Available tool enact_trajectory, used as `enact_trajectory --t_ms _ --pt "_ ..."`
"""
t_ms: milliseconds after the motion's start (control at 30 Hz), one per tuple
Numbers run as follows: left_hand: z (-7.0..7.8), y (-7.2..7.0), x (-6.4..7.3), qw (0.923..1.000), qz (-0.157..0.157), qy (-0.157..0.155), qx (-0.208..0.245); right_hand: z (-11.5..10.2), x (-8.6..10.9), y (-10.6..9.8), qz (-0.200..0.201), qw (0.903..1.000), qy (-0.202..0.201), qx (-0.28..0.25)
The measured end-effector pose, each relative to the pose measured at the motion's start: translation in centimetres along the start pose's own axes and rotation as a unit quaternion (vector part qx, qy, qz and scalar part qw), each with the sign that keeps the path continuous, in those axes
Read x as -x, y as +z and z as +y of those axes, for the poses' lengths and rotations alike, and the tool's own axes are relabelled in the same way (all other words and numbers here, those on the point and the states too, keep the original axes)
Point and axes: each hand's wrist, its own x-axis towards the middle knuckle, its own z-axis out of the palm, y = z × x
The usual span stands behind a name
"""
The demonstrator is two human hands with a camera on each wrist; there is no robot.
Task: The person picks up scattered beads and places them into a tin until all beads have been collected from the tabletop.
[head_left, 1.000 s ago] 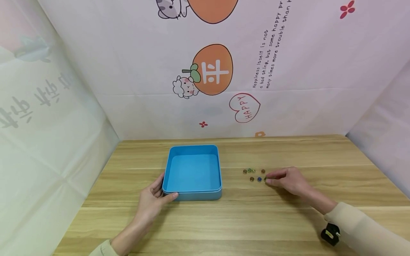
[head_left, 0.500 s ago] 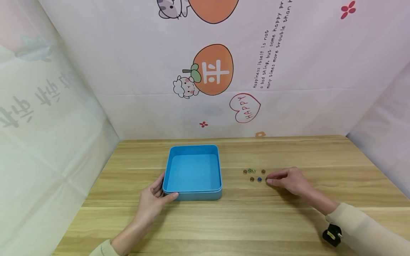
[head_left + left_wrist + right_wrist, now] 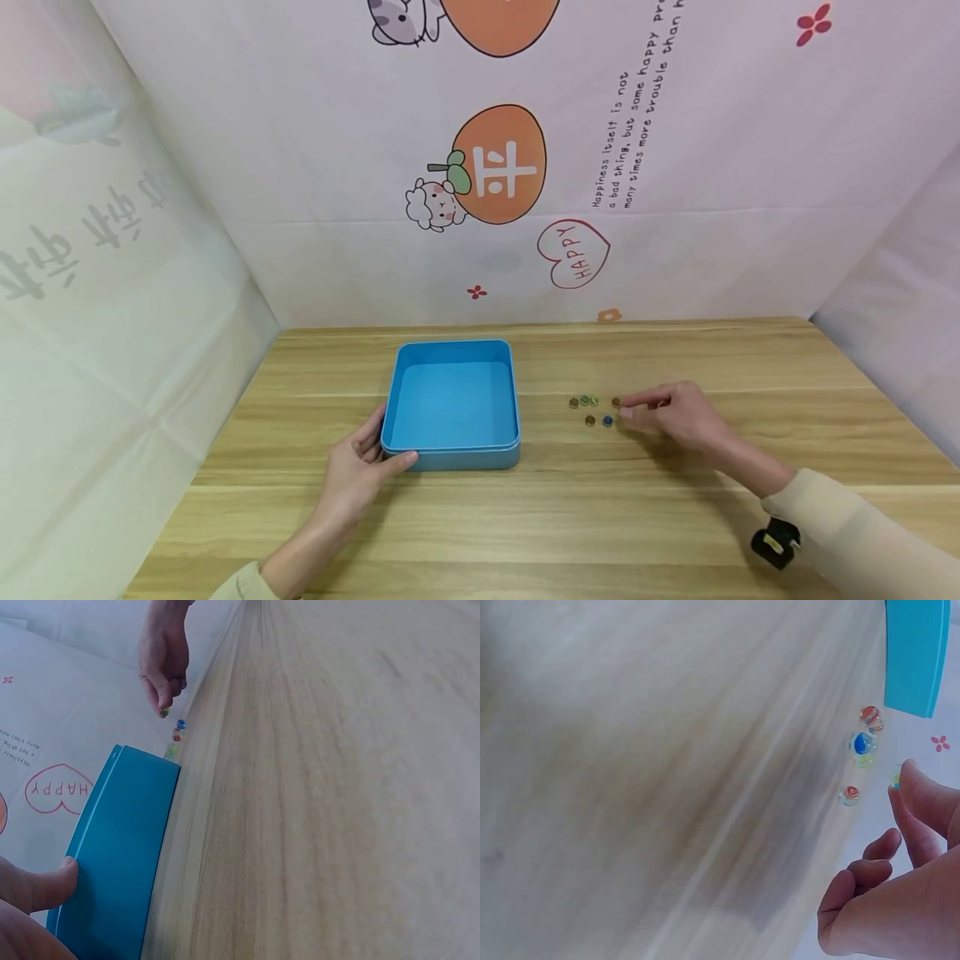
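A square blue box [image 3: 453,408] without a lid stands on the wooden table. My left hand [image 3: 356,475] grips its near left corner, thumb on the front wall and fingers along the left side. Off the table, my right hand [image 3: 678,417] pinches a green-yellow glass marble [image 3: 896,778] between thumb and index finger; in the head view the fingers mostly hide it. Several marbles lie between the box and that hand: a blue marble [image 3: 607,422], a reddish-brown marble [image 3: 590,421], another reddish-brown marble [image 3: 616,402] near the fingertips, and a green marble [image 3: 584,401].
The wooden table [image 3: 480,533] ends at the back against a white printed cloth [image 3: 337,167]. More white cloth hangs at the left and right sides. A black device [image 3: 776,543] is worn at the right sleeve.
My right hand has risen slightly from the table with the marble from the right end of the near row. The left hand and the box stay in place.
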Motion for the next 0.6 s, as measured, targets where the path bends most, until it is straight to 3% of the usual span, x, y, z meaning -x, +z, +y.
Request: enact_trajectory --t_ms 600 --pt "0.1 0.0 0.0 1.0 0.002 -0.006 0.001 -2.3 -0.2 -0.5 0.006 0.9996 0.021 -0.018"
